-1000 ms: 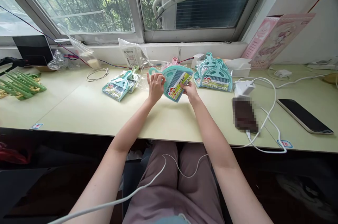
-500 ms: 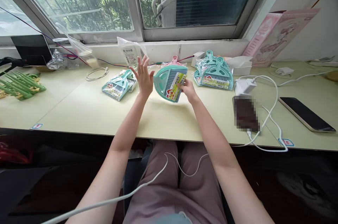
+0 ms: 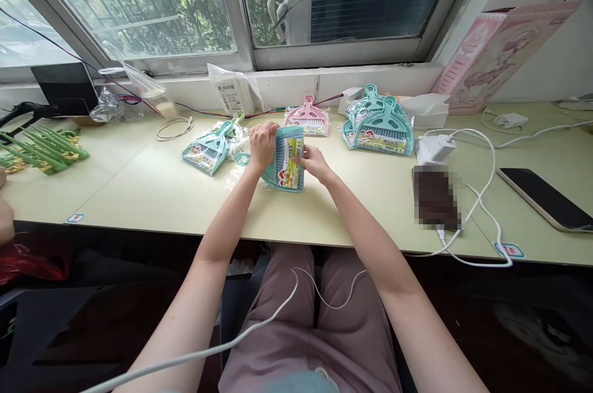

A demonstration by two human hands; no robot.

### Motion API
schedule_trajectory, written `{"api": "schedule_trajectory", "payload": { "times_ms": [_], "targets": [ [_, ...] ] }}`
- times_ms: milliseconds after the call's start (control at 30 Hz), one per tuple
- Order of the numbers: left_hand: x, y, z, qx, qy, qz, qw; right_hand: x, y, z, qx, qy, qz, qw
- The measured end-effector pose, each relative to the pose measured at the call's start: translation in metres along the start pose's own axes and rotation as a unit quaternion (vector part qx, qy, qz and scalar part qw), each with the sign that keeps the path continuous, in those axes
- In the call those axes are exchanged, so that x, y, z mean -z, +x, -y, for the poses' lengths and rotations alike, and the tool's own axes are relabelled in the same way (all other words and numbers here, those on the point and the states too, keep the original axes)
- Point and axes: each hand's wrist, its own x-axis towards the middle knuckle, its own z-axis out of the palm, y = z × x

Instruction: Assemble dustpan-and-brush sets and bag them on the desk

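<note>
A teal toy dustpan and brush set (image 3: 288, 164) with a yellow-green label is held up over the table between my hands. My right hand (image 3: 315, 163) pinches its right edge, thumb on the label. My left hand (image 3: 262, 144) is closed at its upper left side, hiding part of the dustpan. Left of it lie a wrapped teal dustpan set (image 3: 207, 151) and a pale green handle (image 3: 238, 122) among clear film. A pink dustpan set (image 3: 307, 115) is behind my hands. Farther right, several wrapped teal sets (image 3: 380, 124) overlap.
Green stick-like pieces (image 3: 46, 149) lie at the far left, near another person's hand (image 3: 4, 217) at the frame edge. On the right are a charger (image 3: 435, 149), a blurred dark device (image 3: 436, 198), a phone (image 3: 546, 198) and looping white cables. A pink box (image 3: 504, 59) leans by the window.
My left hand, spread open before, has closed on the dustpan set. The set has turned more upright and moved slightly left. Another person's hand has appeared at the left edge.
</note>
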Motion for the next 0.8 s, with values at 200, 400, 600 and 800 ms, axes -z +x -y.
{"api": "schedule_trajectory", "payload": {
  "times_ms": [200,400,600,800],
  "targets": [
    [0.054,0.025,0.024,0.152,0.064,0.131,0.978,0.006,0.000,0.001,0.011,0.005,0.005,1.000],
    [0.080,0.049,0.056,0.183,-0.031,0.432,0.883,0.010,0.003,-0.005,-0.027,0.008,0.005,1.000],
    [0.080,0.067,0.064,0.113,-0.092,0.467,0.872,0.010,0.003,-0.007,-0.049,0.010,0.004,0.999],
    [0.064,0.074,0.043,0.121,-0.148,0.441,0.877,0.011,0.000,-0.002,-0.045,0.025,0.004,0.999]
  ]
}}
